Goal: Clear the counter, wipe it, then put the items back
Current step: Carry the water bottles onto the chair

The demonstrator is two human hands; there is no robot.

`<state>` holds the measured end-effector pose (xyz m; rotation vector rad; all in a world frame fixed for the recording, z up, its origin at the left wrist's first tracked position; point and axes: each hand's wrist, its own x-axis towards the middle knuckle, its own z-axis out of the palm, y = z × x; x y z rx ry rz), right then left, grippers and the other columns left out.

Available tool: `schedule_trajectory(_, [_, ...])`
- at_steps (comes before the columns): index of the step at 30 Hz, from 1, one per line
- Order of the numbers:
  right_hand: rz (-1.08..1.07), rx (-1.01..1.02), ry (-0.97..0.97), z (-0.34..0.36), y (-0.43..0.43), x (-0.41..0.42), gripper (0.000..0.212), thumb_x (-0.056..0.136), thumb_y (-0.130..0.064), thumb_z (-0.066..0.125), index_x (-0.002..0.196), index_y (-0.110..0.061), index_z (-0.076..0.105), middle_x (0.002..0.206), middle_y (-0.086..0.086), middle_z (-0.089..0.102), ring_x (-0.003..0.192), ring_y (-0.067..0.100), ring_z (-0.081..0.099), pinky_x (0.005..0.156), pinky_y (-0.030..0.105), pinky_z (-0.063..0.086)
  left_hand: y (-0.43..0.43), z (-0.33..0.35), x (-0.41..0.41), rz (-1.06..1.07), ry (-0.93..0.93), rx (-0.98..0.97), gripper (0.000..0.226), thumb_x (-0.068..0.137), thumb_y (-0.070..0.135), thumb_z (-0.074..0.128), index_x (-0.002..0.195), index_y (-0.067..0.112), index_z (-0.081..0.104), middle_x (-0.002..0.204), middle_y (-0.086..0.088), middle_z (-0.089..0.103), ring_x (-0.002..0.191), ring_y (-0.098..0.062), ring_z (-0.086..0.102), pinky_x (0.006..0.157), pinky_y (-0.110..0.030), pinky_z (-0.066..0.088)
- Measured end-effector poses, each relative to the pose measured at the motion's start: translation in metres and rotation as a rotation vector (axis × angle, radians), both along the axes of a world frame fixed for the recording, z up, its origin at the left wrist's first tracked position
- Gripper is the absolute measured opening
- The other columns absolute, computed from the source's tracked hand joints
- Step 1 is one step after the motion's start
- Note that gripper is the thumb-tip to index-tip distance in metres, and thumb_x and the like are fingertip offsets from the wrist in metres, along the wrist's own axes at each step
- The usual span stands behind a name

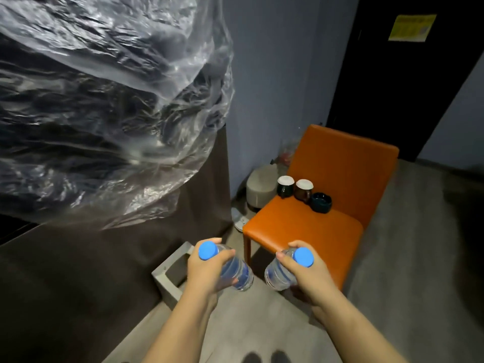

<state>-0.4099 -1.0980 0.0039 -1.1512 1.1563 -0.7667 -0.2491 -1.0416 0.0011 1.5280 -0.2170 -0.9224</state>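
My left hand (207, 271) grips a clear water bottle (237, 273) with a blue cap, held above the floor. My right hand (301, 276) grips a second clear water bottle (276, 275) with a blue cap, just in front of the orange chair (301, 226). On the chair seat, against its backrest, stand a dark green cup (285, 187) and a brown cup (303, 191), both with white tops, and next to them a dark ashtray-like bowl (321, 202). The counter is not in view.
A large clear plastic bag (104, 100) over dark items fills the upper left, above a brown panel (78, 271). A grey box (170, 273) stands on the floor by the panel. A beige bin (262, 184) and a white slipper (239, 218) lie behind the chair.
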Motion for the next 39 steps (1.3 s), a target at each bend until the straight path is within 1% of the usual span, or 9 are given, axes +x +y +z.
schedule_trajectory(3, [0.01, 0.021, 0.058, -0.013, -0.053, -0.013, 0.024, 0.085, -0.018, 0.068, 0.104, -0.022, 0.054, 0.094, -0.004, 0.053, 0.092, 0.019, 0.052, 0.078, 0.036, 0.048, -0.046, -0.009, -0.011, 0.013, 0.041, 0.054, 0.038, 0.07, 0.0, 0.076, 0.098, 0.02, 0.06, 0.11, -0.014, 0.054, 0.105, -0.033, 0.055, 0.077, -0.059, 0.055])
schedule_trajectory(7, [-0.027, 0.122, 0.077, -0.033, -0.116, -0.027, 0.019, 0.085, -0.022, 0.068, 0.098, -0.027, 0.056, 0.097, 0.004, 0.059, 0.089, 0.023, 0.057, 0.072, 0.035, 0.048, -0.113, -0.022, -0.019, 0.012, 0.046, 0.094, 0.033, 0.075, 0.0, 0.072, 0.099, 0.018, 0.059, 0.103, -0.011, 0.054, 0.094, -0.028, 0.056, 0.076, -0.056, 0.056])
schedule_trajectory(11, [-0.042, 0.195, 0.074, -0.051, -0.185, -0.035, 0.016, 0.085, -0.02, 0.068, 0.093, -0.025, 0.055, 0.091, 0.009, 0.059, 0.08, 0.025, 0.056, 0.067, 0.033, 0.045, -0.192, -0.037, -0.024, -0.035, 0.052, 0.094, 0.027, 0.081, -0.012, 0.06, 0.095, 0.011, 0.054, 0.075, -0.006, 0.05, 0.065, -0.016, 0.05, 0.058, -0.031, 0.053])
schedule_trajectory(17, [-0.122, 0.212, 0.085, -0.065, -0.291, -0.041, 0.022, 0.085, -0.009, 0.066, 0.1, -0.02, 0.053, 0.081, 0.007, 0.057, 0.07, 0.021, 0.056, 0.057, 0.03, 0.047, -0.312, -0.046, -0.027, -0.237, -0.009, 0.14, 0.027, 0.081, -0.005, 0.064, 0.101, 0.011, 0.056, 0.08, -0.007, 0.057, 0.069, -0.015, 0.054, 0.055, -0.025, 0.047])
schedule_trajectory(20, [-0.15, 0.226, 0.073, -0.076, -0.333, -0.05, 0.027, 0.086, -0.014, 0.066, 0.107, -0.025, 0.052, 0.092, 0.008, 0.059, 0.086, 0.026, 0.059, 0.069, 0.036, 0.05, -0.36, -0.048, -0.035, -0.331, -0.066, 0.162, 0.03, 0.08, -0.007, 0.062, 0.102, 0.012, 0.056, 0.083, -0.006, 0.056, 0.069, -0.011, 0.052, 0.052, -0.019, 0.045])
schedule_trajectory(25, [-0.226, 0.349, 0.003, -0.101, -0.398, -0.075, 0.019, 0.086, -0.01, 0.065, 0.094, -0.021, 0.053, 0.083, 0.012, 0.058, 0.069, 0.026, 0.058, 0.059, 0.032, 0.049, -0.423, -0.063, -0.055, -0.387, -0.098, 0.224, 0.031, 0.081, -0.003, 0.061, 0.091, 0.025, 0.053, 0.088, -0.001, 0.055, 0.078, -0.012, 0.052, 0.059, -0.023, 0.044])
schedule_trajectory(32, [-0.071, 0.372, 0.053, -0.142, -0.502, -0.13, 0.028, 0.083, -0.015, 0.069, 0.104, -0.014, 0.051, 0.088, 0.02, 0.051, 0.079, 0.031, 0.053, 0.065, 0.035, 0.046, -0.506, -0.091, -0.096, -0.342, -0.056, 0.312, 0.033, 0.077, -0.007, 0.063, 0.087, 0.023, 0.055, 0.088, -0.003, 0.055, 0.079, -0.015, 0.054, 0.07, -0.032, 0.05])
schedule_trajectory(35, [-0.022, 0.378, 0.099, -0.159, -0.548, -0.149, 0.04, 0.086, -0.024, 0.066, 0.121, -0.018, 0.047, 0.115, 0.022, 0.053, 0.102, 0.04, 0.056, 0.078, 0.048, 0.05, -0.536, -0.097, -0.115, -0.33, -0.039, 0.328, 0.033, 0.08, -0.014, 0.056, 0.088, 0.018, 0.054, 0.078, -0.003, 0.055, 0.066, -0.009, 0.053, 0.052, -0.019, 0.049])
schedule_trajectory(39, [-0.006, 0.399, 0.11, -0.176, -0.599, -0.162, 0.033, 0.087, -0.01, 0.064, 0.115, -0.016, 0.047, 0.102, 0.013, 0.056, 0.095, 0.032, 0.058, 0.073, 0.038, 0.049, -0.567, -0.112, -0.132, -0.276, -0.013, 0.367, 0.031, 0.082, -0.016, 0.054, 0.091, 0.013, 0.054, 0.071, 0.0, 0.054, 0.061, -0.011, 0.052, 0.043, -0.014, 0.047])
